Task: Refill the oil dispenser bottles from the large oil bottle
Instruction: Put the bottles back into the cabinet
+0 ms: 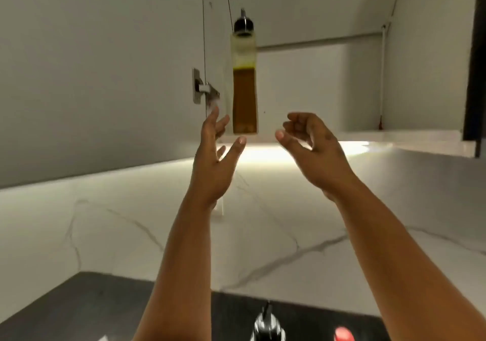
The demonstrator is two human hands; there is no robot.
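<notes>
On the shelf, slim glassy dispenser bottle (244, 77)

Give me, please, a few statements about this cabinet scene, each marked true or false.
1. The oil dispenser bottle stands upright on the cabinet shelf. True.
2. The left hand grips the dispenser bottle. False: its fingers are spread and hold nothing, just below and left of the bottle.
3. The bottle is filled to the cap. False: the oil reaches only part way up, and the top is clear.
4. The right hand holds nothing. True.
5. The bottle's black cap is on. True.
6. The red cap is on the shelf. False: it is down at the counter, at the bottom edge.
</notes>
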